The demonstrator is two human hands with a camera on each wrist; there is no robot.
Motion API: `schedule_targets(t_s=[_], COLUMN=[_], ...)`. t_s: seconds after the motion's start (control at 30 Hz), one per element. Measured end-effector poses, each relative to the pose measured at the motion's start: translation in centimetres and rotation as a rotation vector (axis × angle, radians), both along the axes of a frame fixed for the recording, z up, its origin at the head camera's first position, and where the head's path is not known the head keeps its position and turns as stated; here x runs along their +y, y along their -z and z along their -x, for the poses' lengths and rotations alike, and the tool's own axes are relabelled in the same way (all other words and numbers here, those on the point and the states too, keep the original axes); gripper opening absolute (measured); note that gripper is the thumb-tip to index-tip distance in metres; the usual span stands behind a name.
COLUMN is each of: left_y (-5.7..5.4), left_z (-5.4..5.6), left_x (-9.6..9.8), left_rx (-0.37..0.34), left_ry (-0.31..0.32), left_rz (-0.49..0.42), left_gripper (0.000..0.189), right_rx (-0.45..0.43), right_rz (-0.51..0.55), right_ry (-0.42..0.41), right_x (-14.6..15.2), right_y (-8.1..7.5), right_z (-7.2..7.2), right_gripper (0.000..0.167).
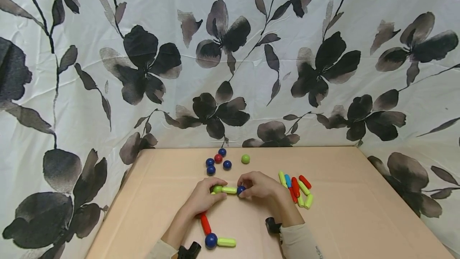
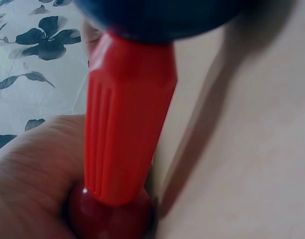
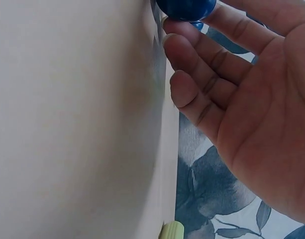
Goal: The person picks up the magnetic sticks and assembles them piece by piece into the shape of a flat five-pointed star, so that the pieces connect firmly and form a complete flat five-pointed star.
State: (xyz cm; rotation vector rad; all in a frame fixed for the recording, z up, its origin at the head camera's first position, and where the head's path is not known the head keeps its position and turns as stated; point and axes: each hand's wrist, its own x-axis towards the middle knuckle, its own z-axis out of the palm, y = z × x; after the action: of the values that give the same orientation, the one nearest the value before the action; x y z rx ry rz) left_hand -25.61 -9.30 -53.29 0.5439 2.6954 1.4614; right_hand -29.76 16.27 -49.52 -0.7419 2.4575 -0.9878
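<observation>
- Left hand [image 1: 205,198]: curled close, fingertips and thumb around a green ball [image 1: 217,189].
- Right hand [image 1: 261,186]: pinching a blue ball [image 1: 241,190] with thumb and forefinger, other fingers loosely bent.
- Between the two sets of fingertips: a green stick [image 1: 229,190], in line with both balls; hard to tell if fully seated.
- Beside the left palm: a dark red ball [image 2: 111,219], joined by a red stick [image 1: 206,224] to a lower blue ball [image 1: 211,241] with its own green stick; unclear whether gripped.
- Could pop loose at either end of the held stick from crooked pressure, or strain the red stick's joints from a wrist twist.
- Might set loose balls [image 1: 227,165] beyond the fingertips rolling through a knock.
- Right of the right fingers: loose sticks [image 1: 295,186].
- Under both hands, a smooth tan table [image 1: 341,219]; beyond, a floral cloth [image 1: 266,63], lightly creased.
</observation>
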Motion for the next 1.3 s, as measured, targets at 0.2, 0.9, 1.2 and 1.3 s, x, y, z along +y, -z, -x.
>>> schedule_targets(t_s=[0.2,0.9,1.2,1.3], left_y=[0.1,0.5,0.5,0.3], left_z=[0.2,0.3,0.3,0.2], left_x=[-0.2,-0.7,-0.6,-0.6], left_rx=[0.031,0.037,0.051,0.051], left_ry=[-0.043,-0.109,-0.115,-0.117], left_rz=[0.071,0.069,0.069,0.067], left_gripper=[0.024,0.023,0.022,0.022], right_rx=[0.02,0.26,0.24,0.286], right_rz=[0.016,-0.236,-0.306,-0.349], right_ry=[0.007,0.448,0.437,0.421], right_x=[0.0,9.4,7.9,7.4], right_y=[-0.4,-1.7,-0.7,-0.6], right_z=[-0.2,-0.5,-0.2,-0.2], right_gripper=[0.024,0.039,0.048,0.047])
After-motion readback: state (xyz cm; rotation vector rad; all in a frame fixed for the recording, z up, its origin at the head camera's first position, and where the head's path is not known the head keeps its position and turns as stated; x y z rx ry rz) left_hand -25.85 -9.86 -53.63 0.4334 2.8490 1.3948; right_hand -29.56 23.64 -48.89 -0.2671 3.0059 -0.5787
